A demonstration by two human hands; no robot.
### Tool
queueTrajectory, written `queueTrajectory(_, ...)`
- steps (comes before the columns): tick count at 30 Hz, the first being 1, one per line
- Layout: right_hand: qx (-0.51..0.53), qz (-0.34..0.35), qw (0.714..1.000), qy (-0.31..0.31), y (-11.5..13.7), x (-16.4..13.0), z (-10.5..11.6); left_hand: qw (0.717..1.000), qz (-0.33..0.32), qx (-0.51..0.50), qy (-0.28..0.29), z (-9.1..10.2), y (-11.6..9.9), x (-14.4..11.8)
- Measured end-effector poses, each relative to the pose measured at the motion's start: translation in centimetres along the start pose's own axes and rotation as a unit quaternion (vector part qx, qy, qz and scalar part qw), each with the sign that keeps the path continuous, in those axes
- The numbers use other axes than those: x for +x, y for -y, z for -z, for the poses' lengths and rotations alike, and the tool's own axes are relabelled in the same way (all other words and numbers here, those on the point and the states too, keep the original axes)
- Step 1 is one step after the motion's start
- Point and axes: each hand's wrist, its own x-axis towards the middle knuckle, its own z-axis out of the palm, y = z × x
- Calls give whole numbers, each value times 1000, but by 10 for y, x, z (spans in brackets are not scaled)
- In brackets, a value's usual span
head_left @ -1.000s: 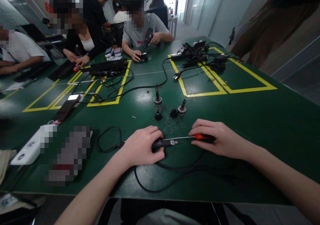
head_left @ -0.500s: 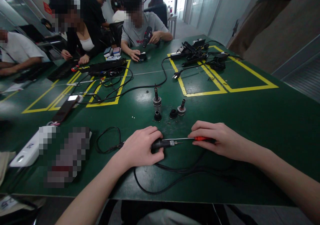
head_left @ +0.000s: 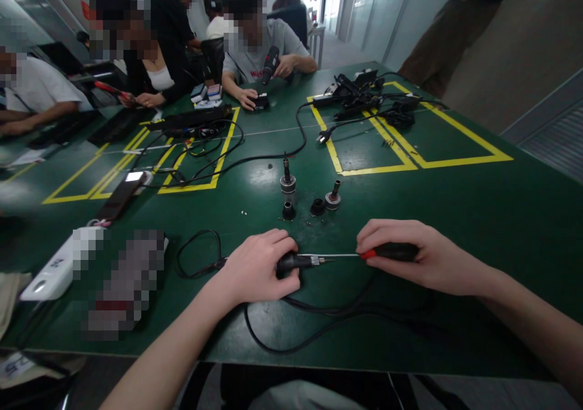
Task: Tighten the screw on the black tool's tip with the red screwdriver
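At the lower middle of the frame, the left hand (head_left: 255, 270) is gripping a black corded tool (head_left: 296, 261) flat on the tabletop (head_left: 455, 209), while the right hand (head_left: 419, 255) is closing around a screwdriver (head_left: 359, 254) whose tip is meeting the tool's nose. Several small parts (head_left: 310, 197) are already standing removed just above; the tool is seemingly only partly dismantled.
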Motion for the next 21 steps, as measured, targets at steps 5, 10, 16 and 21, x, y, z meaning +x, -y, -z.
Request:
queueTrajectory(5,-24,-7,1000,-12,-5,0,-3,1000,7,-1,6,1,0,0)
queueTrajectory(10,-50,-71,996,30,-9,2,-5,1000,4,0,1,0,1,0)
queueTrajectory(16,-5,-113,993,26,-11,0,-4,1000,4,-2,1,-1,0,0)
queueTrajectory(21,-53,-61,997,17,-12,1,-6,1000,-5,2,-9,-1,1,0)
